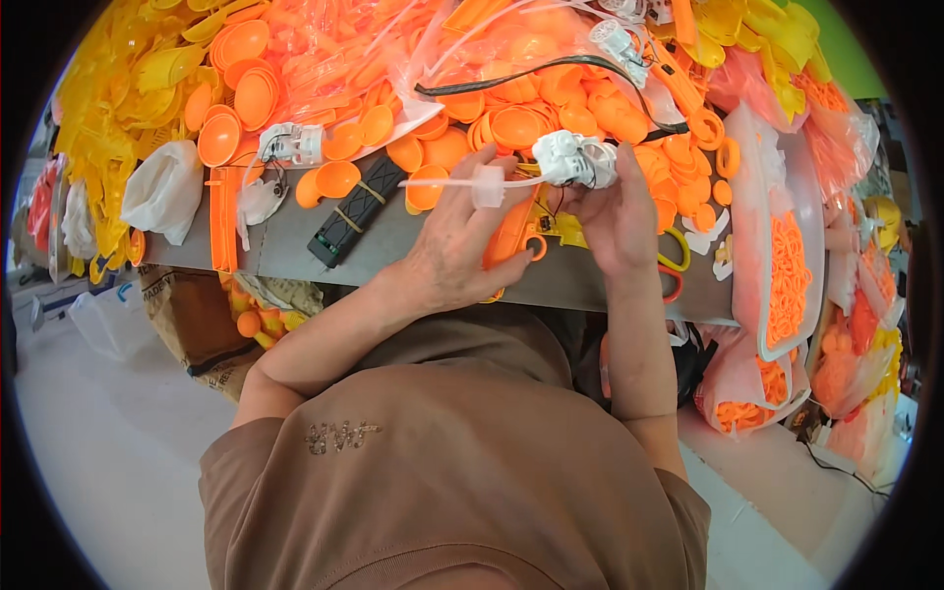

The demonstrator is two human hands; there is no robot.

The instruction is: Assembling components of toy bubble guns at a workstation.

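The person's right hand (618,211) holds a small white plastic mechanism block with moulded gears (575,159), its fingers curled around the block's right side and pinching it just above the grey table (423,241). The left hand (454,251) reaches in from the left, its fingers (492,167) pressed together on a thin white plastic tube with a small square collar (482,184), which runs level from the left into the block. Below the fingers of both hands lies a long orange plastic part with a ring at its end (513,236), partly hidden by the left hand. Well to the left of the fingers, a black rectangular plastic case with ribbed ends (352,211) lies slanted on the table, and further left sits another white mechanism block with wires (292,145). Beyond the fingers, heaps of round orange plastic cups (511,123) cover the table, with yellow plastic pieces (128,88) piled at the far left.
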